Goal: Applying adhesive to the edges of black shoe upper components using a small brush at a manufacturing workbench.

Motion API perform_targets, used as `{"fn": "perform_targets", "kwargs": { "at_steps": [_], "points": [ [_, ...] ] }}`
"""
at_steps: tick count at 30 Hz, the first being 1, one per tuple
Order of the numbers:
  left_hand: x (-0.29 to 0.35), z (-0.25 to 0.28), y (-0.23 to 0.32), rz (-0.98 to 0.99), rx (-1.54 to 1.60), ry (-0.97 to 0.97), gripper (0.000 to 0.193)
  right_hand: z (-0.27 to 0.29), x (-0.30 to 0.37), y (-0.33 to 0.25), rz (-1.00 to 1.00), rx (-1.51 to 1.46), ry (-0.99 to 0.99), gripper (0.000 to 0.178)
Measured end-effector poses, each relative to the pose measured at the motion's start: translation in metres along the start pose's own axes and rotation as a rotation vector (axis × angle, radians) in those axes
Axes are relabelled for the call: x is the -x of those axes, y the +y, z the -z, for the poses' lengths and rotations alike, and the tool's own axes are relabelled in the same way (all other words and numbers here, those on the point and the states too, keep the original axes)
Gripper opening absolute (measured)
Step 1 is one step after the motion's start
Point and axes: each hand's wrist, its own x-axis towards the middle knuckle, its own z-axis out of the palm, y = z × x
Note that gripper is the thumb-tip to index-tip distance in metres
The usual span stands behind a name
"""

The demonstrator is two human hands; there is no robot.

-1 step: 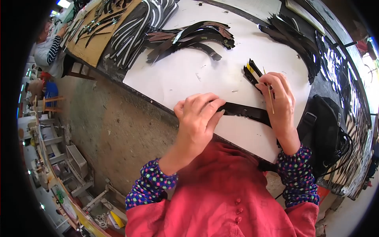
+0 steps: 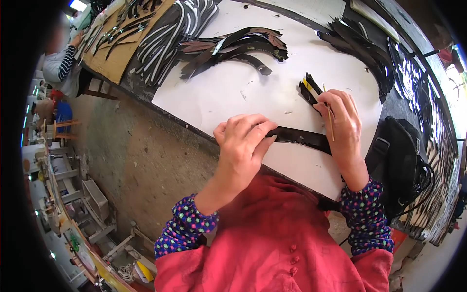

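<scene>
My left hand (image 2: 244, 142) pinches the left end of a curved, glossy black strip (image 2: 304, 139), which lies across the white board (image 2: 214, 100) near its front edge. Over the strip's right end is my right hand (image 2: 344, 119), its fingers closed on a thin yellowish stick (image 2: 329, 116) that stands nearly upright in the picture. The stick's lower tip is near the strip; whether it touches cannot be made out. Just beyond the right fingertips lie short black pieces with a yellow patch (image 2: 308, 87), partly hidden by that hand.
Loose black strips (image 2: 236, 46) lie at the far middle, beside a bundle of grey-and-white strips (image 2: 172, 36). More black strips (image 2: 362, 51) sit at the far right. A black bag (image 2: 396, 155) rests right of my right forearm. At far left a person in striped sleeves (image 2: 65, 63) is at another table.
My right hand and the stick have shifted very slightly left, and the stick's tilt has changed a little. My left hand stays at the strip's end.
</scene>
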Motion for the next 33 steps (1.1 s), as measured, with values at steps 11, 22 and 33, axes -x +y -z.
{"fn": "perform_targets", "kwargs": {
  "at_steps": [11,22,33],
  "points": [
    [-0.024,0.011,-0.001,-0.135,0.004,-0.074,0.032,0.009,0.005,0.000,0.053,0.115,0.000,0.031],
    [-0.039,0.030,0.014,-0.369,-0.148,-0.180,0.026,0.010,0.004,-0.008,-0.071,-0.147,0.177,0.025],
    [-0.057,0.010,-0.008,-0.204,-0.243,-0.331,0.030,0.012,0.006,-0.027,-0.249,-0.454,0.071,0.019]
  ]
}}
